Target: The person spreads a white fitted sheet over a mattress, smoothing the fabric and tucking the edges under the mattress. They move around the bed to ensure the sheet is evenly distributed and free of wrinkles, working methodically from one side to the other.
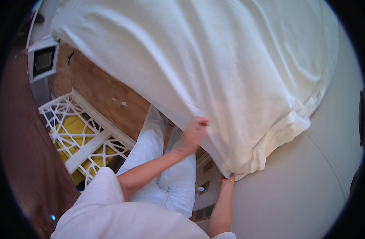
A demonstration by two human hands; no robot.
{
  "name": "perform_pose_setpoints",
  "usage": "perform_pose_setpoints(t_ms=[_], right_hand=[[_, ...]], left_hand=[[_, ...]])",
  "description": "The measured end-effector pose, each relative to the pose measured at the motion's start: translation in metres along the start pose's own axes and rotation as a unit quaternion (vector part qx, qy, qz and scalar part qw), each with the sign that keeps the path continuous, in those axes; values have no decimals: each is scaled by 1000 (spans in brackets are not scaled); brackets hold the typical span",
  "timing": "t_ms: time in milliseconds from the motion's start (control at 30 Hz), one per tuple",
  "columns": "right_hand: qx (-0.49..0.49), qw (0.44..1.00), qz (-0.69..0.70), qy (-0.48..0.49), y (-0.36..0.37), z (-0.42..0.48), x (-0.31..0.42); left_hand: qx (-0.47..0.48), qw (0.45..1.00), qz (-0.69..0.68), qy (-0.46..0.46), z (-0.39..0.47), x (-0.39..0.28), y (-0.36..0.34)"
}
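A white sheet (212, 59) spreads in long folds over the upper part of the view, with its near edge running diagonally in front of my legs. My right hand (227, 179), wearing a yellow band at the wrist, grips the sheet's near corner beside a grey padded surface. Bunched fabric (278, 134) lies along that side. Blurred by motion, my left hand (194, 134) is over the sheet's near edge. Its fingers look curled, but whether they pinch the fabric cannot be made out.
On the left stands a white lattice-fronted cabinet (95, 146) with yellow cloth (73, 128) behind its openwork. A brown curtain (27, 134) hangs beside it. Scraps lie on the wooden floor (101, 89). The grey padded surface (290, 191) borders the sheet; wall sockets (204, 187) sit below.
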State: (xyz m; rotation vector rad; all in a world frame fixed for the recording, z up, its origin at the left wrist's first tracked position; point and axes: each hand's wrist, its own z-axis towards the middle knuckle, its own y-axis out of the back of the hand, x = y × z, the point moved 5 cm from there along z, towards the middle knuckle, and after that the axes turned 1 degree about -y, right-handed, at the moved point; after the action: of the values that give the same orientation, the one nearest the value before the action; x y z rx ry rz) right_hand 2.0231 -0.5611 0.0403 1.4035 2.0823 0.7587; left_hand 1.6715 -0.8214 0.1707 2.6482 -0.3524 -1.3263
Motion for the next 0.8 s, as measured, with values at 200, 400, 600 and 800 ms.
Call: perform_pose_setpoints(t_ms=[200,400,600,800], right_hand=[[-34,917,-266,295,-30,-41,39],[70,798,-181,571,-85,-87,120],[-184,559,-214,780,-64,-183,103],[-230,424,-498,721,-53,-200,117]], left_hand=[[-353,905,-139,192,24,144,149],[-264,873,-358,201,90,193,120],[-248,796,-495,245,83,183,113],[-237,779,-529,239,77,167,155]])
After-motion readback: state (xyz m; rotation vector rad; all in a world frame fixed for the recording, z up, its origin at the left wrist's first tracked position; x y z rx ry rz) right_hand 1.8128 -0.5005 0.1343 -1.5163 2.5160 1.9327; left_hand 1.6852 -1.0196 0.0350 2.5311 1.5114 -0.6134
